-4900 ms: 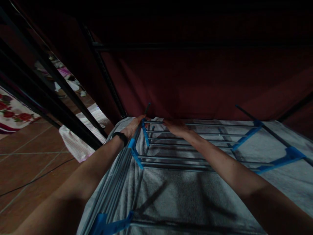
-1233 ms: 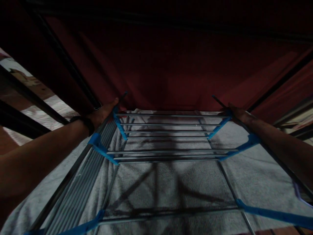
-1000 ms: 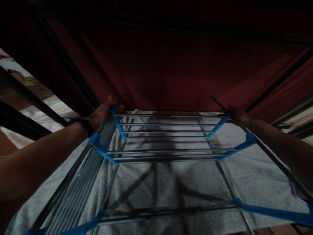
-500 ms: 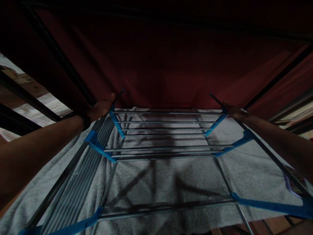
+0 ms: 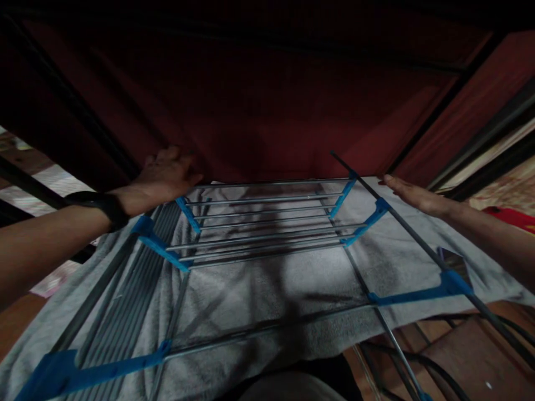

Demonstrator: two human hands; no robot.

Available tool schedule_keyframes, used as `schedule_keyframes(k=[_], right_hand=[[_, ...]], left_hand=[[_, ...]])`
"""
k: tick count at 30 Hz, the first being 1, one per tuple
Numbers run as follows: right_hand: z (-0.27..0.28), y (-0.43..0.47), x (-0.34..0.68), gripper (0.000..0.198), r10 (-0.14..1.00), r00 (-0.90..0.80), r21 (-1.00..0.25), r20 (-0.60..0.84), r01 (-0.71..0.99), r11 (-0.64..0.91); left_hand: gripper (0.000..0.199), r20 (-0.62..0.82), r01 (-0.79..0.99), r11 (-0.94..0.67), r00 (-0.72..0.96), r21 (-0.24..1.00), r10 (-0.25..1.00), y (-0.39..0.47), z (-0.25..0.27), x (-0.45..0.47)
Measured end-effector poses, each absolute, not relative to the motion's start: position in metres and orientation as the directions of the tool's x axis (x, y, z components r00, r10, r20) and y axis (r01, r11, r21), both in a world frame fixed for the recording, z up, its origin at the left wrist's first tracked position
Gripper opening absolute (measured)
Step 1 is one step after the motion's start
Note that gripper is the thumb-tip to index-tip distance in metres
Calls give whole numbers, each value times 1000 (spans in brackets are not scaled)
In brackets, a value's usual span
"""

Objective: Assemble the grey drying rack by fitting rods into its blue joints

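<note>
A rack of grey metal rods with blue plastic brackets (image 5: 363,225), like a shoe or drying rack, rests on a grey towel-like cloth (image 5: 301,278). My left hand (image 5: 167,174), a dark band on its wrist, is over the rack's far left corner. Its fingers are apart and reach past the end bracket; I cannot tell whether the thumb touches the rod. Right of the far right bracket, my right hand (image 5: 412,192) hovers beside the side tube with fingers stretched out, holding nothing. A bundle of parallel thin rods (image 5: 129,295) lies along the rack's left side.
A dark red panel (image 5: 267,117) with black frame bars rises beyond the rack. A flat dark phone-like object (image 5: 453,260) lies on the cloth at right. A brown chair with dark metal tubing (image 5: 476,356) stands at the lower right. Something red (image 5: 510,218) is farther right.
Both hands have come off the rack's far corners, with the fingers now spread or straightened. My right hand is apart from the tube. The view has shifted, showing more at the right.
</note>
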State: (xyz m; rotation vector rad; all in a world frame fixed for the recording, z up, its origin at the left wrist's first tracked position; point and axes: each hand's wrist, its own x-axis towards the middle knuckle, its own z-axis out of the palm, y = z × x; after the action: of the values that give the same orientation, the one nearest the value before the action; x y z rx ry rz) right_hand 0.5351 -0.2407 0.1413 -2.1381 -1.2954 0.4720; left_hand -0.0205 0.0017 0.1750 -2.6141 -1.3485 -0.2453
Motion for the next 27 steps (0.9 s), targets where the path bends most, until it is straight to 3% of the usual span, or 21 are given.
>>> schedule_keyframes(k=[8,14,18,24,27], right_hand=[[119,-337,553,49,823,535,-849,-192,331,-413],[105,-385,531,44,774,551,-898,-312,95,-430],[109,-392,513,31,796,524,-903,-303,109,-416],[121,-363,498,34,839,514,-922,-177,211,-324],[117,-340,496,38,863,485,-917,-142,263,-299]], left_hand=[[52,220,434,-895,888,-106,405,-85,159,77],[43,128,165,-985,979,-52,158,-160,135,155],[44,141,132,-990,980,47,138,-185,116,205],[46,260,198,-944,928,265,268,-175,103,262],[50,351,198,-932,886,304,303,-159,104,286]])
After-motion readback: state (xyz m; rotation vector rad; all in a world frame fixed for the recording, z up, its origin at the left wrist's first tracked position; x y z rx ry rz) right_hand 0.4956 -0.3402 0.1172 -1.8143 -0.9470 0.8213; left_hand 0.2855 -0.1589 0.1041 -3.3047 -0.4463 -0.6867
